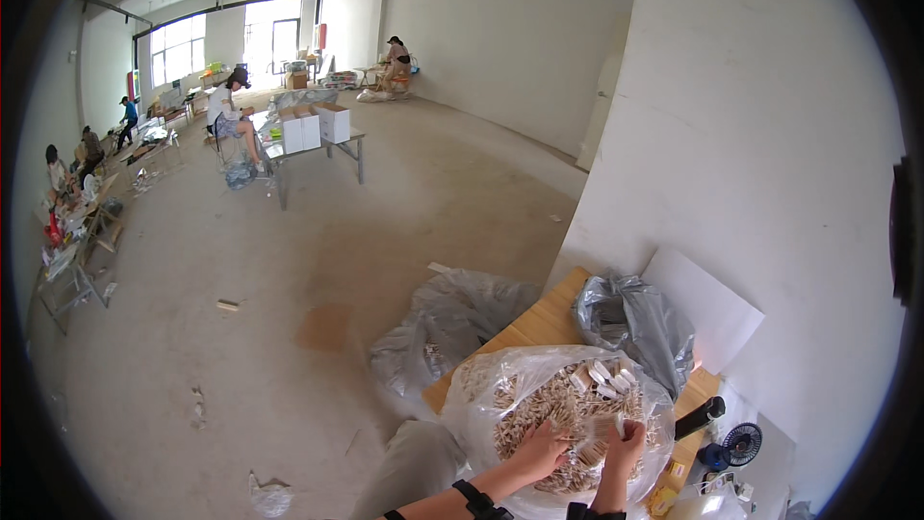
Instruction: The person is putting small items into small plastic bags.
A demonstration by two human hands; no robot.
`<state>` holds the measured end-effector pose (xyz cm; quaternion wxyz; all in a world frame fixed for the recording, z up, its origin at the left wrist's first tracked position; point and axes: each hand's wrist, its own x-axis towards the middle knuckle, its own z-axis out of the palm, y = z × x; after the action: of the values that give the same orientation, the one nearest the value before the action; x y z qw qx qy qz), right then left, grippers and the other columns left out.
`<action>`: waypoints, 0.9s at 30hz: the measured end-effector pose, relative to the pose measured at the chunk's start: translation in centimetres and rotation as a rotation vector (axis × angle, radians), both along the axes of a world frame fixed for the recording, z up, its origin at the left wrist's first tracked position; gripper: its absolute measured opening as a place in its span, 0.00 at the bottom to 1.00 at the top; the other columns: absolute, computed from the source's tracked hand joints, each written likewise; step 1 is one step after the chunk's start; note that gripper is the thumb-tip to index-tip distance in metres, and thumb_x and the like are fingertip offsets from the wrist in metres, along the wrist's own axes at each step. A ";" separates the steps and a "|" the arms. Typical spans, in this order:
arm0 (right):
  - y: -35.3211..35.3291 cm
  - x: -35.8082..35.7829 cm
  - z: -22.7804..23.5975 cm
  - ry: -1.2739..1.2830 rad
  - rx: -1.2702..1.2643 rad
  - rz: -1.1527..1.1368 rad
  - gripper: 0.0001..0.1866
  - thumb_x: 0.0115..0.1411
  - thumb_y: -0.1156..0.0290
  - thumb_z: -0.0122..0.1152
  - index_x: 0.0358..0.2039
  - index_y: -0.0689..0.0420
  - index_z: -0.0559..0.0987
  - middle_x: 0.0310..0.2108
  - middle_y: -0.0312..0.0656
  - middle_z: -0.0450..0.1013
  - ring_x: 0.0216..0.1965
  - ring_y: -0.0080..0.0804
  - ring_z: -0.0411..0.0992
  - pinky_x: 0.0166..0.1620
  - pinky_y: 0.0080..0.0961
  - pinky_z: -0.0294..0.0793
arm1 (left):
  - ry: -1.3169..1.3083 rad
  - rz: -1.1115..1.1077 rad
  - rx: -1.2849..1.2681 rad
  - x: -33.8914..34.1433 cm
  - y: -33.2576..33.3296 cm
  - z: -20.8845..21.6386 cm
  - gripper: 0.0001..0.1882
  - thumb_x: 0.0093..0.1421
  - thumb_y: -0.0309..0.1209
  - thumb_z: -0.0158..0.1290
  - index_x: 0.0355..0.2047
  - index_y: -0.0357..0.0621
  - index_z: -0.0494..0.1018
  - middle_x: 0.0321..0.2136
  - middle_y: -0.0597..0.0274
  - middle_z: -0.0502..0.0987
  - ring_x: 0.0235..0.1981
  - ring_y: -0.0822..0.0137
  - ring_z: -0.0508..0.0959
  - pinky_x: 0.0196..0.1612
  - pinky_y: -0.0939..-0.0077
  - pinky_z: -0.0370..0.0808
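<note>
A large clear plastic bag [472,395] lies open on the wooden table, full of thin tan sticks [525,414] that look like cotton swabs. My left hand [541,453] reaches into this heap, fingers curled in among the sticks; their tips are partly hidden. To its right, my right hand [628,441] is closed, pinching a small clear plastic pouch [603,428] over the heap. Several small white-and-tan packs [606,380] rest on the sticks at the far side of the bag.
A grey plastic bag [640,323] stands on the wooden table [539,323] against the wall, near a white board [703,308]. A black cylinder [700,418] and small fan [742,443] are at right. Another grey bag [423,337] lies left. People sit at far tables.
</note>
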<state>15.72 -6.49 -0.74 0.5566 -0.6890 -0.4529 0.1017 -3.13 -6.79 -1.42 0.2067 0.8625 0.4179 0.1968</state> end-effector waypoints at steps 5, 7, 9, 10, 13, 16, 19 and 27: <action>-3.3 -1.7 -0.5 0.694 0.079 0.205 0.09 0.55 0.81 0.56 0.34 0.59 0.67 0.29 0.36 0.69 0.27 0.22 0.68 0.30 0.18 0.72 | -0.549 0.198 -0.229 2.1 0.4 -0.7 0.22 0.58 0.42 0.52 0.46 0.38 0.69 0.33 0.50 0.76 0.34 0.54 0.76 0.37 0.64 0.72; -4.3 -3.4 0.5 0.937 0.137 0.224 0.08 0.55 0.83 0.55 0.33 0.61 0.67 0.28 0.38 0.69 0.23 0.21 0.68 0.26 0.16 0.70 | -0.612 0.229 -0.328 2.5 0.4 -1.1 0.22 0.58 0.43 0.52 0.44 0.37 0.68 0.28 0.51 0.77 0.27 0.56 0.77 0.31 0.67 0.72; -4.6 -3.2 -0.1 0.981 0.139 0.251 0.08 0.56 0.83 0.54 0.34 0.60 0.66 0.30 0.39 0.70 0.27 0.23 0.70 0.30 0.19 0.73 | -0.656 0.240 -0.399 2.3 0.2 -1.1 0.21 0.57 0.44 0.54 0.39 0.37 0.70 0.24 0.56 0.77 0.23 0.60 0.76 0.26 0.68 0.71; -4.7 -3.0 -0.6 1.025 0.140 0.281 0.08 0.56 0.83 0.53 0.35 0.60 0.66 0.32 0.41 0.71 0.30 0.26 0.72 0.33 0.23 0.77 | -0.656 0.237 -0.400 2.3 0.2 -1.2 0.21 0.57 0.44 0.54 0.39 0.37 0.70 0.24 0.56 0.77 0.23 0.60 0.76 0.26 0.68 0.71; -4.5 -2.2 -1.7 1.031 0.152 0.281 0.09 0.56 0.84 0.53 0.37 0.62 0.66 0.32 0.41 0.71 0.29 0.26 0.71 0.32 0.21 0.76 | -0.691 0.275 -0.429 2.2 0.0 -1.2 0.17 0.58 0.42 0.54 0.32 0.37 0.72 0.20 0.60 0.76 0.19 0.68 0.75 0.22 0.73 0.69; -4.5 -1.9 -1.7 0.970 0.140 0.224 0.10 0.56 0.83 0.53 0.38 0.63 0.66 0.32 0.41 0.70 0.28 0.25 0.71 0.32 0.20 0.75 | -0.622 0.095 -0.803 1.5 0.9 -0.3 0.16 0.60 0.41 0.52 0.32 0.38 0.72 0.20 0.62 0.76 0.19 0.74 0.74 0.21 0.78 0.69; -4.7 -0.9 -3.0 0.756 0.057 0.175 0.09 0.56 0.82 0.54 0.38 0.62 0.68 0.33 0.41 0.70 0.30 0.25 0.70 0.32 0.21 0.75 | -0.713 0.028 -0.951 1.3 0.4 0.0 0.15 0.62 0.39 0.49 0.30 0.38 0.72 0.20 0.65 0.74 0.19 0.78 0.73 0.21 0.83 0.69; -6.7 -3.8 2.8 -0.230 0.005 0.161 0.06 0.50 0.81 0.58 0.31 0.62 0.74 0.28 0.43 0.72 0.25 0.28 0.71 0.29 0.23 0.71 | -0.671 0.044 -0.717 2.2 -0.8 1.6 0.12 0.60 0.34 0.50 0.25 0.37 0.72 0.19 0.63 0.72 0.20 0.75 0.69 0.23 0.78 0.66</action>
<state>11.93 -13.24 2.03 0.4928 -0.6561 -0.5677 0.0653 -0.98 -7.62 0.16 0.6095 0.6171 0.3876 0.3121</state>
